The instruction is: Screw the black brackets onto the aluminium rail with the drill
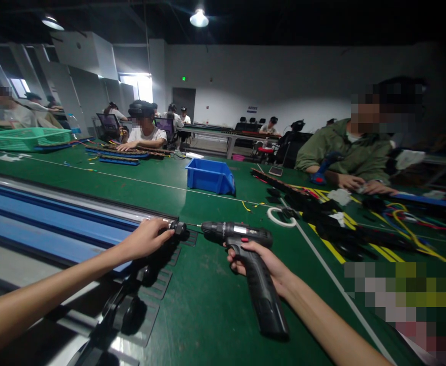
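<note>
My right hand (259, 259) is wrapped around the grip of a black cordless drill (241, 235). The drill lies level, its thin bit pointing left at a black knob-like fitting (179, 229). Between the bit's tip and that fitting I cannot tell whether there is contact. My left hand (150, 238) is closed with thumb and fingers on the fitting, at the end of a long blue-and-silver panel (55, 218). Nearer to me, more black knob-like parts (129, 314) run along the panel's end, beside flat slotted dark plates (159, 284).
A blue bin (210, 176) stands beyond the drill. At the right are a white ring (281, 217), a tangle of coloured wires (402, 223) and a seated person in a green jacket (329, 147). A green basket (28, 139) and other people at work appear farther back.
</note>
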Action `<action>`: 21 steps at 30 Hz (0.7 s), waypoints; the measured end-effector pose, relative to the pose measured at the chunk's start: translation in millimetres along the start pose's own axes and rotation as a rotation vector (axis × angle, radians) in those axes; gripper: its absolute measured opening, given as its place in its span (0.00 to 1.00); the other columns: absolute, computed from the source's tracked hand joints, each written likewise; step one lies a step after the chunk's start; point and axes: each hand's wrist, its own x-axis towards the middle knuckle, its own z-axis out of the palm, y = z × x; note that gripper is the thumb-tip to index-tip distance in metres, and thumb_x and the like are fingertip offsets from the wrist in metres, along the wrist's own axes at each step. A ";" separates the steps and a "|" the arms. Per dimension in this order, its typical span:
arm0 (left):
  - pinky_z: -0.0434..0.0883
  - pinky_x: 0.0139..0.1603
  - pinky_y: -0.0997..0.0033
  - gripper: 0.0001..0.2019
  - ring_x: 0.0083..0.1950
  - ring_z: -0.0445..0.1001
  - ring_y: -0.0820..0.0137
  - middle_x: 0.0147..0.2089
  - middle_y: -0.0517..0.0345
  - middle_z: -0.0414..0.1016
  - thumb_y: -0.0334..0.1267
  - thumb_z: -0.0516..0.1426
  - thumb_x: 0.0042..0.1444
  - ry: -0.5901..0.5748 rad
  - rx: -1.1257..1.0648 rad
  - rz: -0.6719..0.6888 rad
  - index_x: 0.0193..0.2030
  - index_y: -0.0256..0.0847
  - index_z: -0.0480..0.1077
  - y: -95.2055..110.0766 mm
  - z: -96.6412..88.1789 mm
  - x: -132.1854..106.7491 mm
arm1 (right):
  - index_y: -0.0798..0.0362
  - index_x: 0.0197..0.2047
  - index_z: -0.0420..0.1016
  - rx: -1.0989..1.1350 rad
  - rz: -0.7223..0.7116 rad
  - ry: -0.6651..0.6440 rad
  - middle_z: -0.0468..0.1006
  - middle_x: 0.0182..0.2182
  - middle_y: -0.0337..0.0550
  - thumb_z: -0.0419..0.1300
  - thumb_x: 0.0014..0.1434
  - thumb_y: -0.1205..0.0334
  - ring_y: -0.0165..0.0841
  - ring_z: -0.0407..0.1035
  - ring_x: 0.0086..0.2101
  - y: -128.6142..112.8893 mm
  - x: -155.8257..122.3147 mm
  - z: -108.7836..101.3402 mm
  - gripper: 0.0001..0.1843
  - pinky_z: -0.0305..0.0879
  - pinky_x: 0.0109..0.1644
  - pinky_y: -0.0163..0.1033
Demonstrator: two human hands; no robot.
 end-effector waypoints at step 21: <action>0.63 0.38 0.69 0.20 0.39 0.73 0.63 0.37 0.54 0.76 0.52 0.47 0.64 0.090 -0.157 -0.134 0.39 0.39 0.71 2.7 -10.4 -4.6 | 0.57 0.55 0.68 0.277 -0.526 0.041 0.74 0.35 0.42 0.56 0.58 0.60 0.27 0.65 0.26 -43.0 -30.5 -60.6 0.22 0.71 0.30 0.34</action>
